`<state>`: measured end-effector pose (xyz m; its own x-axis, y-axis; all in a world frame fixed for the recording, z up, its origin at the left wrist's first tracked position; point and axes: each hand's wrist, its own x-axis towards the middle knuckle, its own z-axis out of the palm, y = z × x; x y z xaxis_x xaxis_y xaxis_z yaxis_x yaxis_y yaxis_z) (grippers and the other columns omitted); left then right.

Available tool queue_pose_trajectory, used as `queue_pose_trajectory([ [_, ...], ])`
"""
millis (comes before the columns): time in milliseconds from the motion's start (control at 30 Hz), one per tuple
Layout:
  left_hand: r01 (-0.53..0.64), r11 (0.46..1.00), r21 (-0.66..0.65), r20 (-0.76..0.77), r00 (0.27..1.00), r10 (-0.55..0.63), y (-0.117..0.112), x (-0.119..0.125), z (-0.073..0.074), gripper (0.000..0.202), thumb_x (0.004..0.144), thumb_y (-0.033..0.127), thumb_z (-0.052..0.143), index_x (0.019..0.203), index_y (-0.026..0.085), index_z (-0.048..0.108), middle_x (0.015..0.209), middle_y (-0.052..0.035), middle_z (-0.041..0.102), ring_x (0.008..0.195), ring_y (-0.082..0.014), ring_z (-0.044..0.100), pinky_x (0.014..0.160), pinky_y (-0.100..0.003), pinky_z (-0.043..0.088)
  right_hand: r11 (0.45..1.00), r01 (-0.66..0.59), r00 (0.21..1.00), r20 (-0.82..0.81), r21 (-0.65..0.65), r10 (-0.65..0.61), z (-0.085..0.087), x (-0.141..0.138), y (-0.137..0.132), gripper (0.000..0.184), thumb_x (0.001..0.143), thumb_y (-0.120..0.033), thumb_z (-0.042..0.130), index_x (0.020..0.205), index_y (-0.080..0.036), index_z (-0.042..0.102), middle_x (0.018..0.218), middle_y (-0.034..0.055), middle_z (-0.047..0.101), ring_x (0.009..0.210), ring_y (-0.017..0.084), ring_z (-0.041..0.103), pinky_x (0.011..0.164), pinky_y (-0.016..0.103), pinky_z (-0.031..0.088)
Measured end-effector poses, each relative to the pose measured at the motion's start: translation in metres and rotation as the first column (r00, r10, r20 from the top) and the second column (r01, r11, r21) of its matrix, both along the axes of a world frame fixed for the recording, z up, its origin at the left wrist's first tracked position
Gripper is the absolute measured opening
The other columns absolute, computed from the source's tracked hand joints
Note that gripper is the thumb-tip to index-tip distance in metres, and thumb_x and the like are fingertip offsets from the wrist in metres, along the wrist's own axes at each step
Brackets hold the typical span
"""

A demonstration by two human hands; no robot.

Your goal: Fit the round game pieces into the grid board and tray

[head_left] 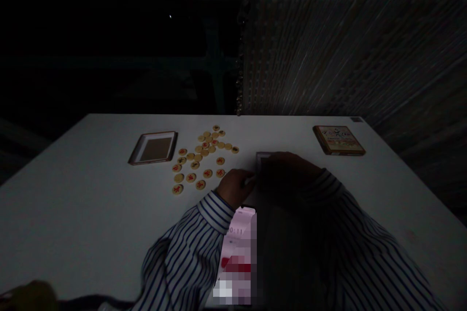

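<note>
My left hand is over the middle of the white table, with its thumb and fingers curled together. Something small and pale shows at its fingertips, too dim to name. Close on its right, my right hand lies in deep shadow over a pale-edged flat thing, mostly hidden; its fingers cannot be made out. Left of both hands, round wooden Chinese chess pieces lie scattered, some with red or black characters up, others blank side up. A lit phone sits below my left hand, partly behind my sleeve.
An open shallow box tray lies at the left of the white table. A closed printed box lies at the far right. Behind the table hangs a strand curtain. A blurred dark yellowish thing is at bottom left.
</note>
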<state>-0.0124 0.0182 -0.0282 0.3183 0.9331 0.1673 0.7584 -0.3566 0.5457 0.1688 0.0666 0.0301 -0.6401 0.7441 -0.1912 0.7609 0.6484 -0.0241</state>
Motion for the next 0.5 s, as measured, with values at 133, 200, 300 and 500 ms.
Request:
queue_pose_trajectory([
  [133,-0.016,1.000,0.004,0.014,1.000,0.016,-0.0007,-0.0007,0.0011,0.028,0.078,0.028,0.049,0.099,0.018,0.063,0.093,-0.0055,0.067,0.089,-0.0192,0.059,0.080,-0.032,0.046,0.998,0.022,0.996,-0.088,0.061,-0.017,0.0016,0.0068,0.0053,0.025,0.077,-0.031,0.052,0.097,-0.019,0.061,0.089,0.0071,0.064,0.081,0.017,0.058,0.069,0.025,0.040],
  [200,-0.028,1.000,0.006,0.015,0.999,0.028,-0.0010,-0.0010,0.0017,0.027,0.078,0.028,0.049,0.098,0.018,0.064,0.093,-0.0055,0.067,0.088,-0.0193,0.059,0.080,-0.032,0.046,0.997,0.026,0.996,-0.091,0.075,-0.019,0.0031,0.0079,0.0064,0.027,0.076,-0.027,0.052,0.101,-0.018,0.060,0.092,0.0076,0.064,0.084,0.018,0.057,0.072,0.026,0.040],
  [300,-0.031,0.999,0.010,0.017,0.999,0.031,-0.0015,-0.0011,0.0029,0.027,0.078,0.027,0.048,0.097,0.018,0.064,0.092,-0.0055,0.067,0.088,-0.0193,0.059,0.079,-0.032,0.046,0.997,0.025,0.998,-0.067,0.070,-0.021,0.0059,0.0070,0.0056,0.027,0.077,-0.024,0.051,0.102,-0.018,0.060,0.091,0.0083,0.064,0.083,0.019,0.058,0.070,0.027,0.041],
  [500,-0.030,0.999,0.013,0.017,0.999,0.030,-0.0026,-0.0013,0.0064,0.027,0.079,0.027,0.046,0.095,0.018,0.065,0.090,-0.0053,0.068,0.086,-0.0191,0.060,0.077,-0.032,0.047,0.996,0.034,0.999,-0.044,0.088,-0.030,0.0082,0.0039,0.0026,0.028,0.078,-0.027,0.050,0.102,-0.017,0.060,0.088,0.0089,0.065,0.080,0.020,0.060,0.067,0.028,0.042],
])
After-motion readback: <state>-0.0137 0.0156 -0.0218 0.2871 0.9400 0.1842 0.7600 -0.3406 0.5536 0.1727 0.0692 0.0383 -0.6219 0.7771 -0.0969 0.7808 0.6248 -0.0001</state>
